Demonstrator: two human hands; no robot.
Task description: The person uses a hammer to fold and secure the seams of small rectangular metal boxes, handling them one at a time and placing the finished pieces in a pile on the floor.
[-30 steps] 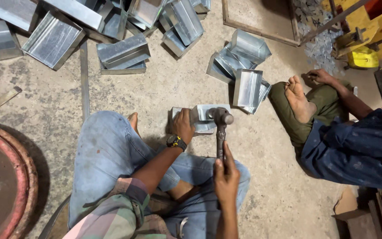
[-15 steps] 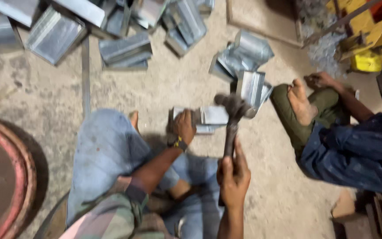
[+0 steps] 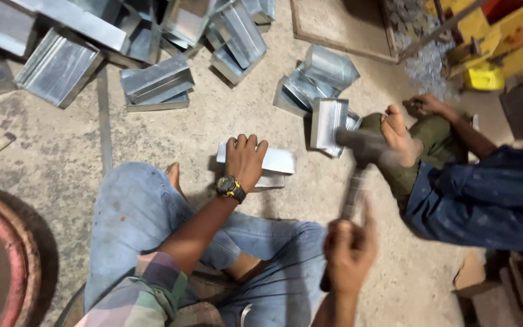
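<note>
Meanwhile, on the rough concrete floor [image 3: 43, 151], the left hand [image 3: 244, 160] presses flat on a folded galvanised sheet-metal piece [image 3: 276, 162], long axis three-to-nine; the right hand [image 3: 349, 251] clenches a blurred hammer [image 3: 358, 163], head toward twelve.

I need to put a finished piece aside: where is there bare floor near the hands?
Bare concrete lies left of the left hand, between the thin metal strip and the round rusty rim. Another patch lies below the hammer, beside the seated person. The folded metal pieces crowd the top.
</note>
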